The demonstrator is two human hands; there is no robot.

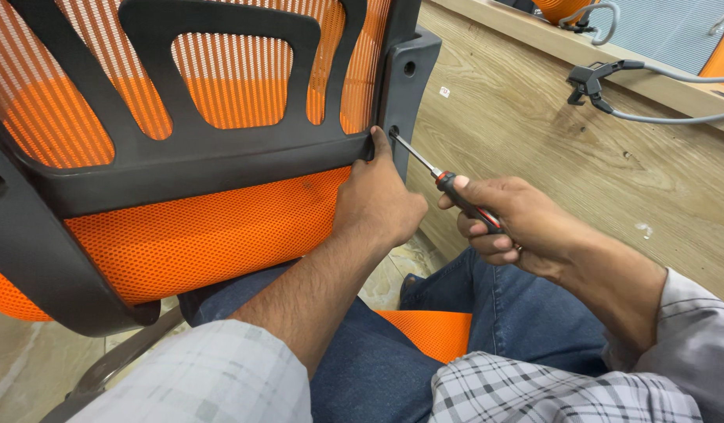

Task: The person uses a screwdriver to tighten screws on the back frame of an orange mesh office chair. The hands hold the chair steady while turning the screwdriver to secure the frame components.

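Head view showed the left hand (375,205) gripping the chair back frame (221,168); at three o'clock, the right hand (507,223) clasped a screwdriver (444,180), tip in the frame's hole.

One screwdriver (456,190), one orange chair back (197,157), two hands (378,205).

Orange mesh cloth backrest (197,235), matt black plastic frame (213,157).

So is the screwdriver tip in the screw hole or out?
In: the screwdriver tip sits at the hole in the chair back frame, steadied by the left hand.
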